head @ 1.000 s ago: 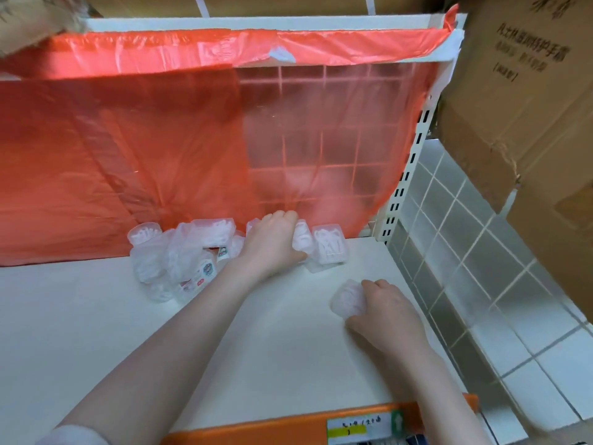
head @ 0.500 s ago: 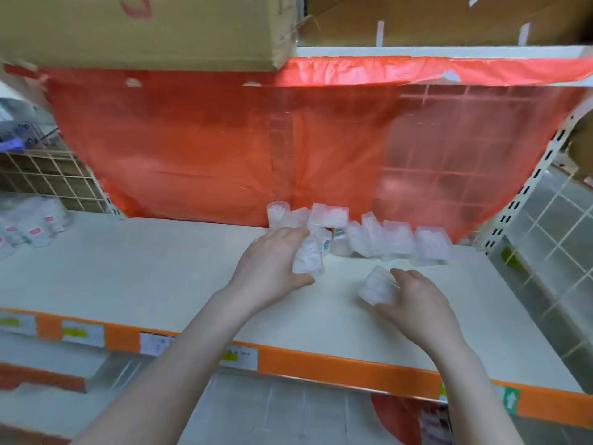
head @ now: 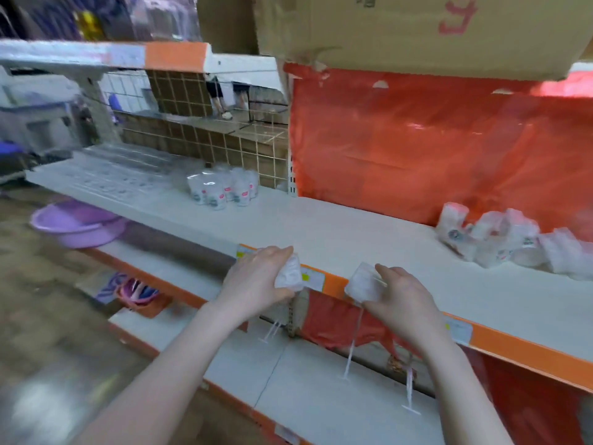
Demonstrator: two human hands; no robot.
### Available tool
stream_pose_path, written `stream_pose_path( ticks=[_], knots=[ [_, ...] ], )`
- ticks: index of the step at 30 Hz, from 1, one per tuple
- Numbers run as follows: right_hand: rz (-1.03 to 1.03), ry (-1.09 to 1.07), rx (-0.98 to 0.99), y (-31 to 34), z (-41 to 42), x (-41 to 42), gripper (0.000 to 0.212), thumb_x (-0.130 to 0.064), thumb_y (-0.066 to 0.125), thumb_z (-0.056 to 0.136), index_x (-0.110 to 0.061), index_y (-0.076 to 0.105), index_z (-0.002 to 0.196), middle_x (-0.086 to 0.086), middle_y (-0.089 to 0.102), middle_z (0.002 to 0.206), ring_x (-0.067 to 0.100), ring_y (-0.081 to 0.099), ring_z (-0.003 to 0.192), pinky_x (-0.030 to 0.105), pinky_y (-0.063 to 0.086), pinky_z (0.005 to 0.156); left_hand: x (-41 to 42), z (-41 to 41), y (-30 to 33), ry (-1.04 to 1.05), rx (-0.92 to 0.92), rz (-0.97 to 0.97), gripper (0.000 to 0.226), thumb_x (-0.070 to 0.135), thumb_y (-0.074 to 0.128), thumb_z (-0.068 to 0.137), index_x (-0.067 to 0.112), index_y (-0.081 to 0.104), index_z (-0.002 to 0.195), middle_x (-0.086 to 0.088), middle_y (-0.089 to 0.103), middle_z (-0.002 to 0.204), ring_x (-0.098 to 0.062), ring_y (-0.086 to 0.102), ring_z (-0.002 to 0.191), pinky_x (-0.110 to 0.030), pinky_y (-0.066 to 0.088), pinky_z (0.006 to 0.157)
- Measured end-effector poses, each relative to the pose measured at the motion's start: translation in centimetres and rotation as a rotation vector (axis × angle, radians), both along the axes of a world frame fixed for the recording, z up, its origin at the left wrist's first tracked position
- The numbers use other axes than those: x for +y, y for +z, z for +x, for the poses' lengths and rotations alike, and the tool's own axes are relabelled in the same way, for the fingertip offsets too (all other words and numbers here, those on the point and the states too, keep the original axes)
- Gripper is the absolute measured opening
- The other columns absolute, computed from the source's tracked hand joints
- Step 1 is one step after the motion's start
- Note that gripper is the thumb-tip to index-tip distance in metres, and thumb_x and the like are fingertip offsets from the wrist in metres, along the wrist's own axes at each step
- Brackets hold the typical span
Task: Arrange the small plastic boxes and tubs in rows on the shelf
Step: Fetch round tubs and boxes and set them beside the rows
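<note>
Over the shelf (head: pixel 369 239) edge, both hands grip seemingly clear boxes.

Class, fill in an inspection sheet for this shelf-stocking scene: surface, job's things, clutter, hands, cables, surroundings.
Surface: white shelf with orange front edge, mostly bare.
Job's things: loose heap of clear plastic boxes at right by the red plastic sheet; neat group of clear tubs at the back left.
Clutter: nothing seen.
Hands: left hand grips a clear box; right hand grips another clear box, both over the front edge.
Cables: nothing seen.
Surroundings: cardboard carton above; purple basin at lower left.
</note>
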State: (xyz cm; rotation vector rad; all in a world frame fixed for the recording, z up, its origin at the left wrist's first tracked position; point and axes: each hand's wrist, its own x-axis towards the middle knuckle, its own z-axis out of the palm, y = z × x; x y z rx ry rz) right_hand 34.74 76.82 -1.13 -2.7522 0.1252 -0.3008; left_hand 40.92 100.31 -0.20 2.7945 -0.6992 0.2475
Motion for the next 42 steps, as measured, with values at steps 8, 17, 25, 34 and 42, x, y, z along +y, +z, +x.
stream_pose_path(
  ticks=[8,17,25,34,42],
  knots=[
    [-0.049,0.208,0.012,0.6,7.0,13.2,0.060,-0.028,0.067,0.074,-0.011,0.050,0.130,0.010,0.057,0.118,0.027,0.051,0.113,0.033,0.040,0.088,13.6,1.9,-0.4,0.217,0.004,-0.039,0.080,0.045,0.070,0.075,0.023,0.035,0.144,0.002,0.047,0.138,-0.021,0.043,0.125,-0.030,0.036,0.096],
    [0.013,0.341,-0.026,-0.7,19.1,28.3,0.063,-0.029,0.066,0.075,-0.013,0.048,0.133,0.009,0.055,0.124,0.026,0.049,0.116,0.031,0.037,0.089,28.0,11.0,-1.1,0.368,-0.018,0.007,0.077,0.043,0.069,0.075,0.023,0.038,0.142,0.002,0.051,0.132,-0.020,0.049,0.119,-0.030,0.039,0.093],
    [0.026,0.347,0.004,0.3,32.1,40.7,0.058,-0.033,0.065,0.076,-0.015,0.050,0.128,0.008,0.055,0.122,0.026,0.050,0.113,0.031,0.040,0.083,39.9,24.7,0.7,0.417,0.038,-0.020,0.081,0.044,0.071,0.078,0.024,0.031,0.146,0.002,0.043,0.145,-0.017,0.042,0.130,-0.035,0.037,0.105],
    [-0.016,0.253,0.047,1.3,41.0,48.0,0.053,-0.034,0.064,0.077,-0.012,0.051,0.123,0.008,0.054,0.123,0.024,0.048,0.115,0.030,0.040,0.086,48.1,35.2,1.4,0.371,0.042,-0.140,0.079,0.036,0.074,0.077,0.019,0.036,0.144,-0.004,0.046,0.142,-0.021,0.043,0.129,-0.034,0.035,0.103],
    [-0.010,0.061,0.105,1.0,46.9,58.8,0.059,-0.033,0.067,0.074,-0.017,0.049,0.128,0.010,0.058,0.120,0.027,0.058,0.103,0.034,0.050,0.082,60.3,45.4,0.7,0.211,0.027,-0.084,0.077,0.039,0.075,0.075,0.017,0.042,0.141,-0.007,0.049,0.139,-0.024,0.045,0.127,-0.035,0.035,0.102]
  ],
)
